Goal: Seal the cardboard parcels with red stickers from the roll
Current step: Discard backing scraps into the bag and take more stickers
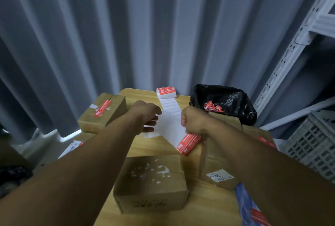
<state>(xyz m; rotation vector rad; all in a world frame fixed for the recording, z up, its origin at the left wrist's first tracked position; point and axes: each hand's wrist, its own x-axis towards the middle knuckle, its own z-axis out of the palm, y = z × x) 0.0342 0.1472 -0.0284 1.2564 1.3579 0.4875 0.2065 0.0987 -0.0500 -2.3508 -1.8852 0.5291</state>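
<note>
Red and printed, the sticker (188, 144) sits in your right hand (192, 122), whose fingers are curled tight round its upper end. It is at the near end of the white backing strip (170, 109), which runs from the sticker roll (166, 92) at the table's (148, 146) far edge. Your left hand (146, 115) lies on the strip's left side; whether it pinches, I cannot tell. You appear to be peeling. Next, carry the sticker to the unsealed cardboard parcel (150, 180) at the near edge and press it flat across the top.
</note>
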